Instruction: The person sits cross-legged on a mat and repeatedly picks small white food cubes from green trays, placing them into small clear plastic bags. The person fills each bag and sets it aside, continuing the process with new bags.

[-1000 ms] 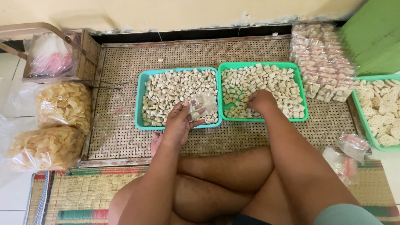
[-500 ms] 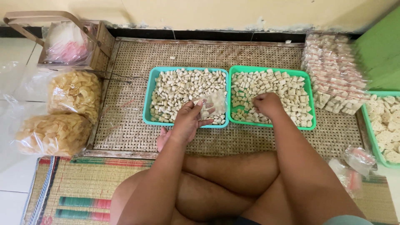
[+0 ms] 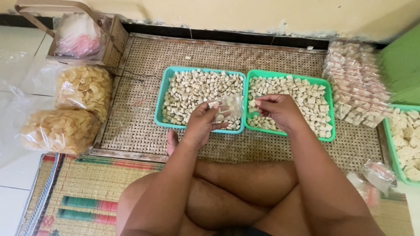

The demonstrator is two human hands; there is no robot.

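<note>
I note the right hand (image 3: 280,109) has lifted from the right green plastic tray (image 3: 329,131), fingers pinched on pale pieces, beside the small clear plastic bag (image 3: 231,107) the left hand (image 3: 203,120) grips.

1. Home floor turned small snack-packing spot: seated cross-legged on a woven rattan mat (image 3: 280,57) laid against a painted wall (image 3: 262,15) with dark skirting.
2. Pale floor tiles (image 3: 13,57) at left, a striped woven mat (image 3: 78,192) underfoot.
3. Two turquoise plastic trays (image 3: 162,98) side by side, heaped with small pale cracker pieces.
4. Stack of small filled clear packets (image 3: 356,83) at right, beside a third tray (image 3: 389,144) of larger pieces.
5. Big clear bags of yellow chips (image 3: 65,109) at left, near a wooden basket (image 3: 111,39) holding plastic bags.
</note>
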